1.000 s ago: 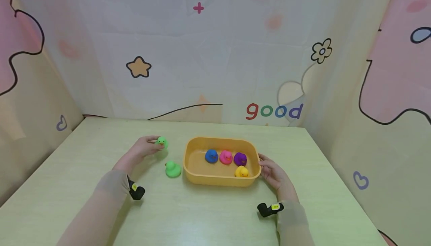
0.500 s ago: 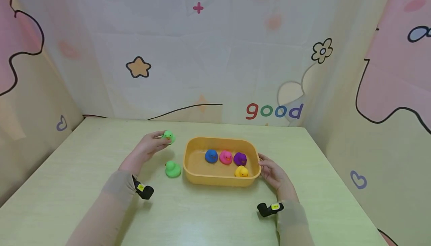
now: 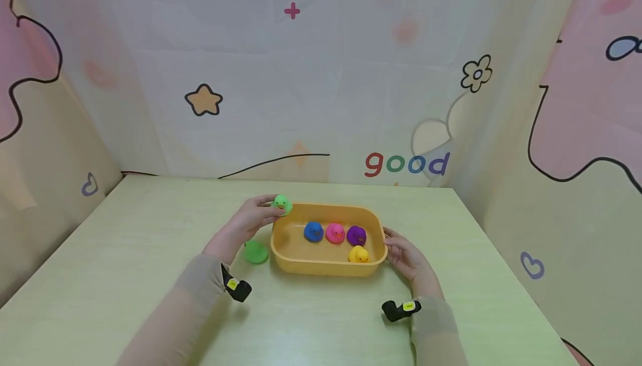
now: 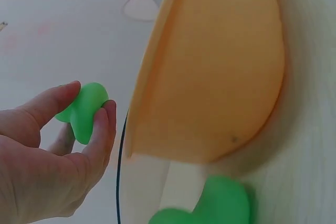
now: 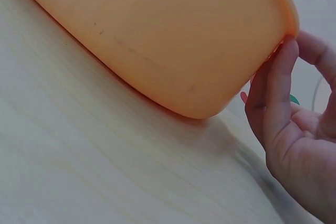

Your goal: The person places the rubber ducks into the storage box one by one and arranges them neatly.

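Observation:
My left hand (image 3: pixel 247 224) pinches a light green rubber duck (image 3: pixel 282 203) between thumb and fingers, just above the left back corner of an orange plastic tub (image 3: pixel 321 269). The left wrist view shows this duck raised beside the tub's rim. A second green rubber duck (image 3: pixel 257 253) sits on the table under my left forearm, partly hidden by it. At the tub's right end, my right hand (image 3: pixel 407 255) grips the rim with its fingertips. Inside the tub are a blue duck (image 3: pixel 313 232), a pink duck (image 3: pixel 335 233), a purple duck (image 3: pixel 356 235) and a yellow duck (image 3: pixel 359 254).
The pale wooden table (image 3: pixel 321 316) carries everything. A printed cloth backdrop (image 3: pixel 301 87) with a star, a flower and the word "good" rises behind it, with more cloth at both sides. Each wrist wears a black camera mount, one on the left sleeve (image 3: pixel 170 305).
My left hand has carried the light green duck rightward, from left of the tub to its back left corner. My right hand and the tub have stayed put.

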A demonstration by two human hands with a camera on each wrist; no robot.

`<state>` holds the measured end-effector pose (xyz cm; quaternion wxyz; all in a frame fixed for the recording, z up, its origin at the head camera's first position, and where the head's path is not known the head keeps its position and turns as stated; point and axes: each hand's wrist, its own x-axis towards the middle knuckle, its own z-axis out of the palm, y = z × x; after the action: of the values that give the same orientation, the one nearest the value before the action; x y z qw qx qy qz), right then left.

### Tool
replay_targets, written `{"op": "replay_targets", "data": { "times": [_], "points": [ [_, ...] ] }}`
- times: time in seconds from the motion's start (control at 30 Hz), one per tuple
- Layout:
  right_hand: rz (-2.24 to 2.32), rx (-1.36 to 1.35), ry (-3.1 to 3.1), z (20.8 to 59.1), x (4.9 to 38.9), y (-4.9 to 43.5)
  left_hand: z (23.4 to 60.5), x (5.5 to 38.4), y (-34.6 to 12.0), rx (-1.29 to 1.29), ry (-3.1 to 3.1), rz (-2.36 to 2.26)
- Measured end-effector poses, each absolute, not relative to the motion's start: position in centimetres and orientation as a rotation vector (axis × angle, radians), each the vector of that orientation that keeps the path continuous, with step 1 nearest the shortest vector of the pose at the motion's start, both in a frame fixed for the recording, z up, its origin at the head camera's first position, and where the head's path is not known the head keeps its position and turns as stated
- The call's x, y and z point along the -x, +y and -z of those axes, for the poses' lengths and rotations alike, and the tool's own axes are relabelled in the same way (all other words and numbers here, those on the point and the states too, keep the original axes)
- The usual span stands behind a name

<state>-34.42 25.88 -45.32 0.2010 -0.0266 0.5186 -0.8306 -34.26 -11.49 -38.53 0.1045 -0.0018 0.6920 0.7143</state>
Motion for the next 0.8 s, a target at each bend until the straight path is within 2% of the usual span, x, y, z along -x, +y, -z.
{"op": "replay_targets", "data": {
  "times": [0.47, 0.8],
  "points": [
    [2.314, 0.063, 1.454, 45.5, 34.4, 25.8, 39.8, 33.9, -5.1, -0.074, 1.973, -2.054],
    [2.321, 0.095, 1.450, 45.5, 34.4, 25.9, 40.5, 32.9, -1.6, -0.165, 2.079, -1.845]
  ]
}}
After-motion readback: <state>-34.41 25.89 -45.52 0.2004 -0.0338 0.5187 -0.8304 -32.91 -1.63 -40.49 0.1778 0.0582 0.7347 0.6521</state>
